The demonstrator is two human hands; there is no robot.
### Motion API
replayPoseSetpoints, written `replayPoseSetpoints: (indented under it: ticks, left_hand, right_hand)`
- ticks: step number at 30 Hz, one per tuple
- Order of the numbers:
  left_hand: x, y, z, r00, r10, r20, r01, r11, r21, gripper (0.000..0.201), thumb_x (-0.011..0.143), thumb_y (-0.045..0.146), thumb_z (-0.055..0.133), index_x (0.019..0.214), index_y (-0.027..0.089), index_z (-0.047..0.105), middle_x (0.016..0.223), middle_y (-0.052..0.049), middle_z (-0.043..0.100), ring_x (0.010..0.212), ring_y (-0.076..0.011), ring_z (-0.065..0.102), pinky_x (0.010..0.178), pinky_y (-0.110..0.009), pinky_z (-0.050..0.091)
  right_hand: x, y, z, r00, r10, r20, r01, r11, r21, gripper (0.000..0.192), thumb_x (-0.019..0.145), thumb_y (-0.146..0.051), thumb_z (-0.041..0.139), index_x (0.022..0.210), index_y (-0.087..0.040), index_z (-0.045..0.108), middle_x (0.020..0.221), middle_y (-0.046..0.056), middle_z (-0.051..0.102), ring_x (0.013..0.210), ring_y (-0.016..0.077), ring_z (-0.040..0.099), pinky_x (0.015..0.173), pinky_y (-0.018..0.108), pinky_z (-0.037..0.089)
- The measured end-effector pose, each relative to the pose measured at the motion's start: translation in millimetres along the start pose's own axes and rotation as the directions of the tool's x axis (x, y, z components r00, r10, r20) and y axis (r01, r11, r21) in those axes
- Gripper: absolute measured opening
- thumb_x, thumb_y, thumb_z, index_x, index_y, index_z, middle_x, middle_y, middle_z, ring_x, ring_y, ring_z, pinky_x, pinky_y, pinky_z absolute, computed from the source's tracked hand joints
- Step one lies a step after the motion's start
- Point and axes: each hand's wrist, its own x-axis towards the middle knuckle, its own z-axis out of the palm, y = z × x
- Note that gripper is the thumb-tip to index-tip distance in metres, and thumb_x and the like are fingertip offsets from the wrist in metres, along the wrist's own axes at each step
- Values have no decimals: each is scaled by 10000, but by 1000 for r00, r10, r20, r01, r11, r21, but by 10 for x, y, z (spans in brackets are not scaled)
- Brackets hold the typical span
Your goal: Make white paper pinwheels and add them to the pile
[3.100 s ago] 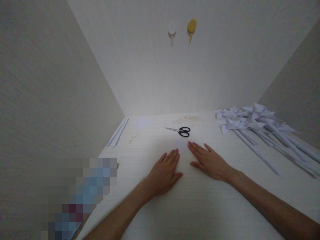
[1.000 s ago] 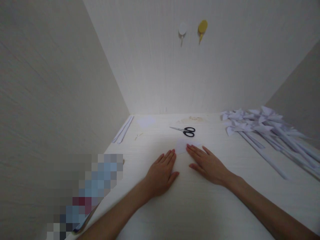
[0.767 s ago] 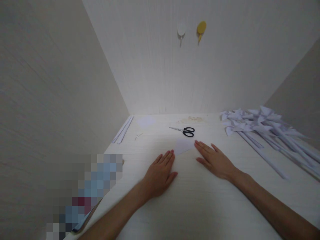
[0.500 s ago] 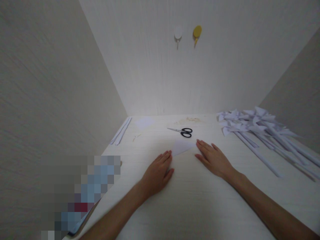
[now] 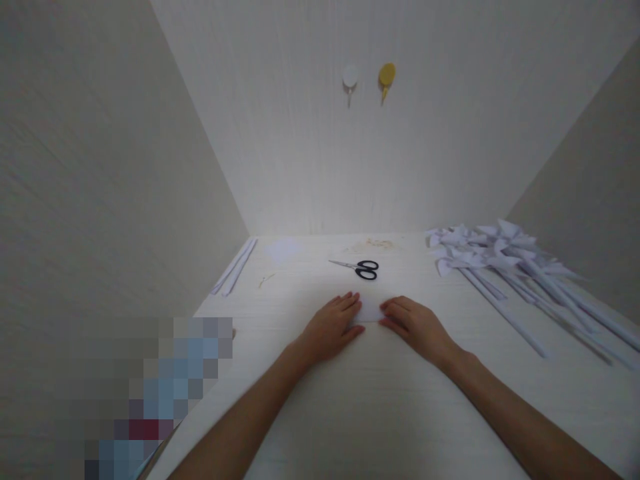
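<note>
A small piece of white folded paper [image 5: 371,311] lies on the table between my hands, its near edge running straight across. My left hand [image 5: 331,329] rests flat over the paper's left end, with fingers stretched out and thumb apart. At the right end, my right hand [image 5: 416,328] has its fingers bent and the thumb close beneath them, pinching the paper's edge. Just beyond the paper lie scissors [image 5: 359,269] with black handles, blades pointing left. Both ends of the paper are partly hidden under my fingers.
White paper pinwheels [image 5: 505,250] on rolled paper sticks are heaped at the right. At the back left lie paper strips [image 5: 235,268], a square sheet [image 5: 283,249] and a thin yellowish scrap [image 5: 267,280]. Brownish bits [image 5: 379,244] lie near the back wall. A pixelated object [image 5: 165,393] is at left.
The paper has turned so its near edge lies level and nearer me. My hands have come closer together, and the right fingers have bent onto the paper. The view has shifted slightly.
</note>
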Motion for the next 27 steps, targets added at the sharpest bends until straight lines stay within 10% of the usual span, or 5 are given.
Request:
replayPoseSetpoints:
  ticks: [16, 27]
  left_hand:
    - [-20, -1, 60, 987, 56, -148, -56, 998, 6, 281, 819, 243, 408, 1037, 123, 539, 1147, -116, 542, 1123, -191, 447, 937, -327, 382]
    - [-59, 34, 27, 959, 72, -273, -63, 997, 42, 260, 847, 225, 341, 906, 148, 582, 1006, -74, 619, 857, -165, 588, 756, -315, 470]
  right_hand:
    - [14, 18, 9, 988, -152, 33, 155, 964, -216, 230, 842, -186, 378, 831, -184, 609, 836, 70, 648, 697, 163, 577, 637, 287, 452]
    - [27, 80, -29, 986, 148, -82, -111, 930, 352, 209, 801, -296, 448, 777, -185, 624, 778, 45, 644, 734, 154, 574, 680, 278, 457]
